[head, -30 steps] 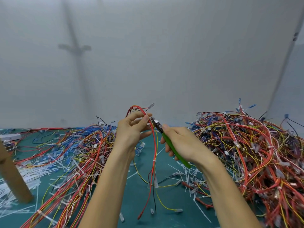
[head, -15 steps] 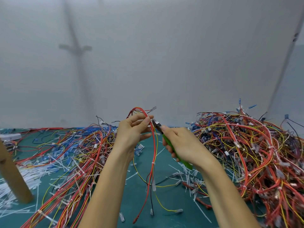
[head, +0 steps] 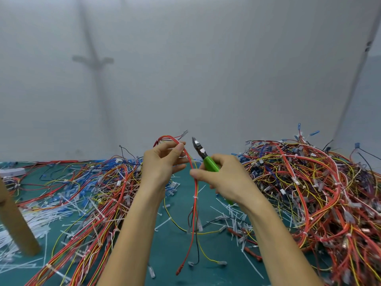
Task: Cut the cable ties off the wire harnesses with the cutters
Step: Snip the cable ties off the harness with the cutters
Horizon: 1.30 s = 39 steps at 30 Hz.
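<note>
Up above the counter point(head: 171, 244), the left hand point(head: 160, 168) has its fingers pinched on a harness point(head: 194, 190) near its top bend; the wires hang down, a white tie point(head: 195, 197) lower on them. The right hand point(head: 224, 178) curls its fingers round the cutters point(head: 201, 150), tips up, just beside the harness.
</note>
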Available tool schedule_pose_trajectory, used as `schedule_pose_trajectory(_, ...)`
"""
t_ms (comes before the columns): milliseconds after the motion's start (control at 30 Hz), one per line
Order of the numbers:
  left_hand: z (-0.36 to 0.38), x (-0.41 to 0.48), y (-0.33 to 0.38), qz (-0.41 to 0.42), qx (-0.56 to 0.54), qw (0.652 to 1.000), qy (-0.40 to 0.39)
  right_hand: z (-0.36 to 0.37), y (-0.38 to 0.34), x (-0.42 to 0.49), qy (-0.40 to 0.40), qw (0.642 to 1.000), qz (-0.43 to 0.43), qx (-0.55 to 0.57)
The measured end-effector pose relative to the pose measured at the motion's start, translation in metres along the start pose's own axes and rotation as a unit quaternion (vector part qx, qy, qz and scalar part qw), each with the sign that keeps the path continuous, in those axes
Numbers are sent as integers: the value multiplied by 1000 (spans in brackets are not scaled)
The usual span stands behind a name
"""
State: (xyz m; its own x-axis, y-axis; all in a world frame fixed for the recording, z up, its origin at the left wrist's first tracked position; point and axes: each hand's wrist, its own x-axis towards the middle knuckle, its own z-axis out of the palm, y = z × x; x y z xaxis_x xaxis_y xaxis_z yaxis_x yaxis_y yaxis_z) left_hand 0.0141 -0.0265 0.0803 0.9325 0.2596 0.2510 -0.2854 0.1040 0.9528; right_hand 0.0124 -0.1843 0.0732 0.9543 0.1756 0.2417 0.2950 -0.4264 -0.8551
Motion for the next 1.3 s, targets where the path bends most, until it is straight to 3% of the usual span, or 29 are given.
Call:
schedule_pose_trajectory(200, -2, -2, 8, -1, 38, 997, -65, 5, 3, 5, 65, 995, 9, 68)
schedule_pose_trajectory(300, -17, -4, 18, -37, 108, 979, -170, 0, 4, 5, 106, 985, 17, 135)
schedule_pose_trajectory(367, -31, -6, 22, -93, 176, 937, -288, -3, 5, 5, 119, 979, 15, 163)
schedule_pose_trajectory(433, -39, -7, 18, -152, 295, 872, -359, -5, 6, 4, 127, 975, 15, 182)
schedule_pose_trajectory(533, -40, -2, -2, -196, 490, 793, -305, -5, 6, 5, 135, 971, 21, 198)
schedule_pose_trajectory(800, -25, 0, -44, -249, 639, 673, -277, -4, 9, 6, 134, 970, 43, 198)
schedule_pose_trajectory(867, -25, 0, -53, -277, 636, 659, -290, -4, 10, 6, 122, 973, 49, 192)
schedule_pose_trajectory(1000, -29, 5, -62, -327, 583, 665, -333, -1, 10, 5, 108, 976, 53, 181)
schedule_pose_trajectory(1100, -29, 7, -62, -305, 569, 686, -337, -1, 9, 4, 99, 982, 52, 155)
schedule_pose_trajectory(1200, -30, 11, -53, -220, 557, 741, -302, -2, 9, 3, 80, 986, 57, 135)
schedule_pose_trajectory(1300, -31, 14, -41, -172, 469, 827, -260, -2, 11, 3, 64, 990, 64, 111)
